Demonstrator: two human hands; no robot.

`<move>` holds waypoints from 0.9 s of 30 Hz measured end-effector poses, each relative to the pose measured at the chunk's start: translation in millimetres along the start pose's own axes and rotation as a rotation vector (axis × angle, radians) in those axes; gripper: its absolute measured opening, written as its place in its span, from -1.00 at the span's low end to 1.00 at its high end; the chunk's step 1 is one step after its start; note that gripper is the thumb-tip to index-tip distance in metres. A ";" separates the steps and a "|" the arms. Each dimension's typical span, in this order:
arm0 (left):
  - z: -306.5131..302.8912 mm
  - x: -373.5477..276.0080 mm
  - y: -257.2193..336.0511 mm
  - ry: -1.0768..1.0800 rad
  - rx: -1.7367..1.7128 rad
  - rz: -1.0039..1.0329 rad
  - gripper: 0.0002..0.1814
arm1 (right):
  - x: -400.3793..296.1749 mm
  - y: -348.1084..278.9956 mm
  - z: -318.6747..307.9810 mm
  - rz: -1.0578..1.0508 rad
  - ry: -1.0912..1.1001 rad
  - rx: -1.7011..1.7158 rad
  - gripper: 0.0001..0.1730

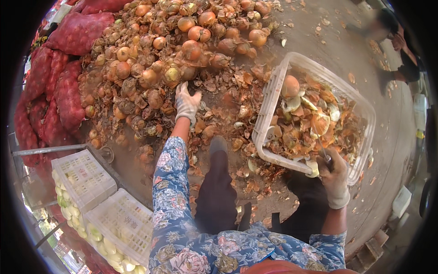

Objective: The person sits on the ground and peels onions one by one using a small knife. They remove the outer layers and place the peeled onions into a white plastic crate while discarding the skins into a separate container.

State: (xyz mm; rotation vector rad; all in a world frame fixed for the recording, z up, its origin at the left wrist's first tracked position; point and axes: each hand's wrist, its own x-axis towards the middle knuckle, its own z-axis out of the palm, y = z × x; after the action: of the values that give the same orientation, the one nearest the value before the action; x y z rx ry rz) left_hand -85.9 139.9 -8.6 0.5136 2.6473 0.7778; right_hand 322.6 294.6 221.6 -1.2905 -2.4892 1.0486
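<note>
My left hand [187, 104], in a pale work glove, reaches to the near edge of a heap of unpeeled onions [191, 49]. Its fingers are spread and nothing is held in it. Just beyond the fingertips lies a yellow-green onion [172, 75]. My gloved right hand [333, 178] grips a small knife [323, 148], its thin blade pointing away from me over a white plastic crate [262, 118]. Inside that crate are loose onion skins [297, 137], cut pieces and one whole onion [290, 86] near the far left corner.
Full red mesh sacks [80, 32] line the left side. Two white perforated crates [84, 174] rest on peeled onions [109, 246] at lower left, beside a metal frame [116, 174]. Skins litter the floor around my shoe [218, 145]. Another person [407, 51] is at the far right.
</note>
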 end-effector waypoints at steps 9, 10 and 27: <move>12.3 126.5 35.3 0.093 -0.022 0.100 -0.20 | 41.9 21.1 13.0 0.122 0.157 0.104 -0.84; 15.3 137.1 36.7 0.101 -0.003 0.088 -0.19 | 45.7 27.7 13.9 0.161 0.175 0.132 -0.83; 34.0 166.4 77.0 -0.243 -0.023 -0.231 -0.10 | 70.3 35.9 14.0 0.332 0.223 0.262 -0.83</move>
State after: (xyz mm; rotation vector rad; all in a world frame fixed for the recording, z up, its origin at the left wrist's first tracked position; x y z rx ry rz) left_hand -199.5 286.6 -27.0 0.2697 2.4148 0.6320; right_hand 296.9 354.9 175.7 -1.6639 -1.9453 1.1749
